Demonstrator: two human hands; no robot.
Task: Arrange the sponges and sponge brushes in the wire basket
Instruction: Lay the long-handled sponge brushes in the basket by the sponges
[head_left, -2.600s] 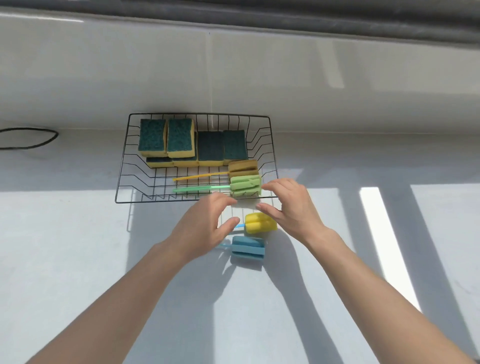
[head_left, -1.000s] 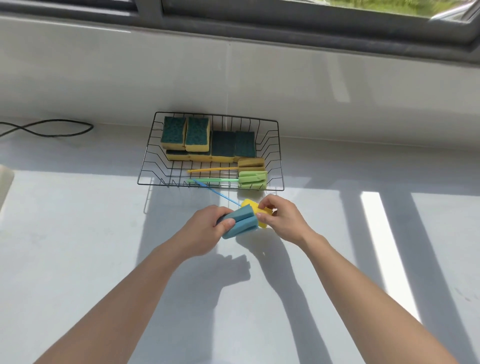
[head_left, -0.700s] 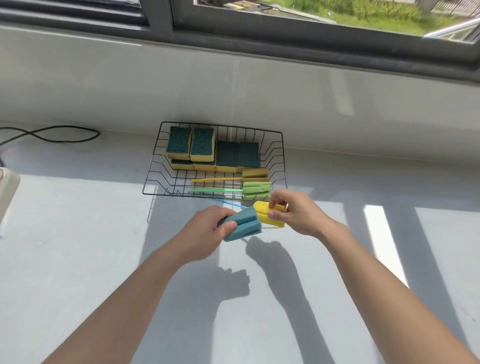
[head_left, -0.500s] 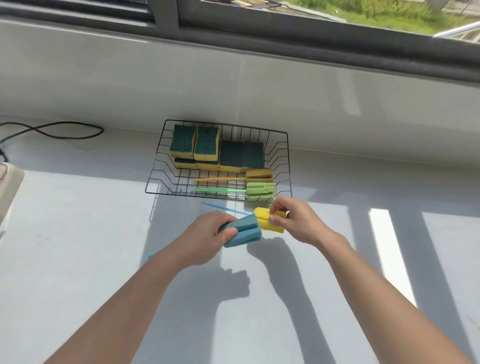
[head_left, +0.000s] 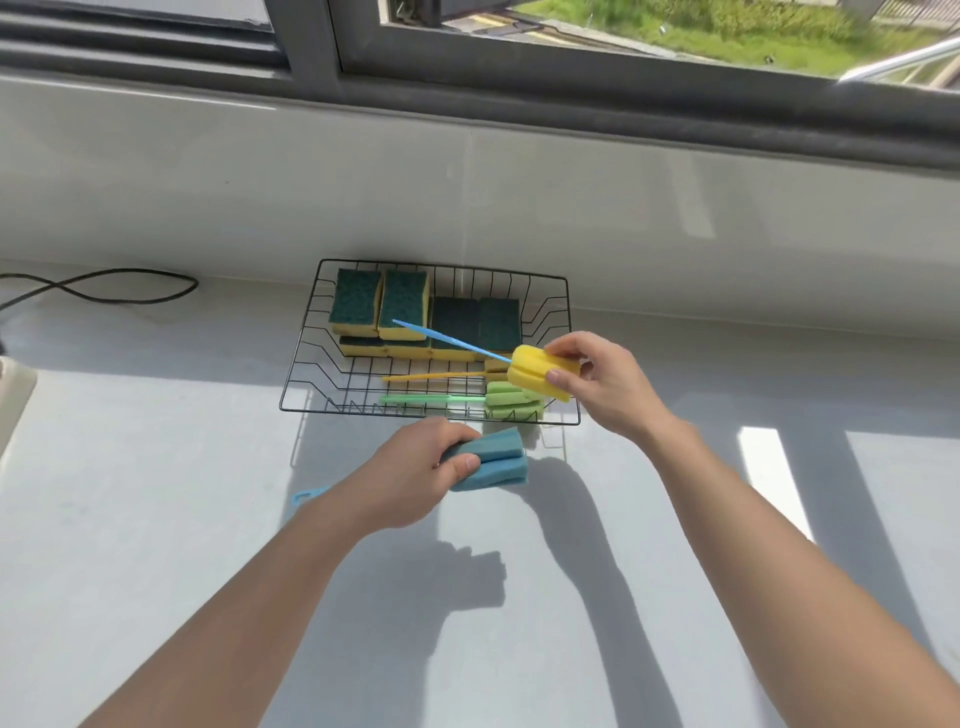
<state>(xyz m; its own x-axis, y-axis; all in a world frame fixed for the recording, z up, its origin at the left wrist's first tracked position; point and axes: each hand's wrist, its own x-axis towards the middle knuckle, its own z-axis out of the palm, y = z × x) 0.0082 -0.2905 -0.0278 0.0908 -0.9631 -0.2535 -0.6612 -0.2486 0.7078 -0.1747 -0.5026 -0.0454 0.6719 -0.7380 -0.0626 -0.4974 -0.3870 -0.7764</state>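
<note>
A black wire basket (head_left: 304, 384) sits against the back wall. Several yellow-and-green sponges (head_left: 382, 306) are stacked along its far side. An orange-handled sponge brush (head_left: 431, 376) and a green sponge brush (head_left: 511, 401) lie in its front part. My right hand (head_left: 597, 382) grips the yellow sponge brush (head_left: 535, 371) by its head above the basket's right front corner, its blue handle pointing left over the sponges. My left hand (head_left: 415, 473) holds the blue sponge brush (head_left: 493, 460) by its head just in front of the basket; its handle end shows beside my wrist.
A black cable (head_left: 104, 286) loops on the counter at the far left. A pale object (head_left: 13, 400) juts in at the left edge. A window frame (head_left: 519, 88) runs above the white back wall. The white counter (head_left: 156, 519) stretches around the basket.
My right hand lifted the yellow sponge brush up and back, from beside the blue one to above the basket's right front corner. My left hand keeps holding the blue brush.
</note>
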